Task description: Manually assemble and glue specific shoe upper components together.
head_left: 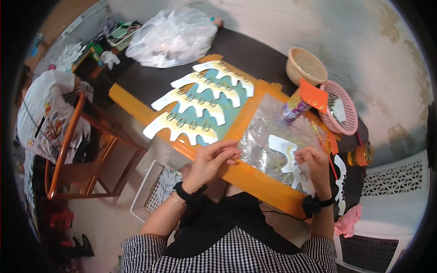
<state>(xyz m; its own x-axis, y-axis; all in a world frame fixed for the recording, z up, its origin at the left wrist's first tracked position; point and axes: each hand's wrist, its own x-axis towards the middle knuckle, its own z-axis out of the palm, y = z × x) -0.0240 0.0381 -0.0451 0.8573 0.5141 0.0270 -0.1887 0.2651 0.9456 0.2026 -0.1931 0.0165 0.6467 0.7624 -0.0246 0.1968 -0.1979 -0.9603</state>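
Observation:
My left hand (pixel 215 159) hangs over the table's front edge, fingers curled and pressed together; anything in them is too small to make out. My right hand (pixel 313 164) pinches thumb and fingers just above a white scalloped cut-out (pixel 283 144) with a yellowish coating, lying on clear plastic sheeting (pixel 260 146). What that pinch holds, if anything, cannot be made out. To the left, on a teal surface framed with orange tape (pixel 268 184), several similar scalloped cut-outs (pixel 157 126) lie in overlapping rows. Small oval metal rings (pixel 182 122) sit along their yellow-coated parts.
Behind the work stands a purple can (pixel 295 109) under an orange card (pixel 314 95). A cream basket (pixel 306 66), a pink basket (pixel 348 111) and an amber jar (pixel 360 155) line the right. A plastic bag (pixel 173 38) sits far left; a chair (pixel 78 127), seated person and crate (pixel 141 193) stand left.

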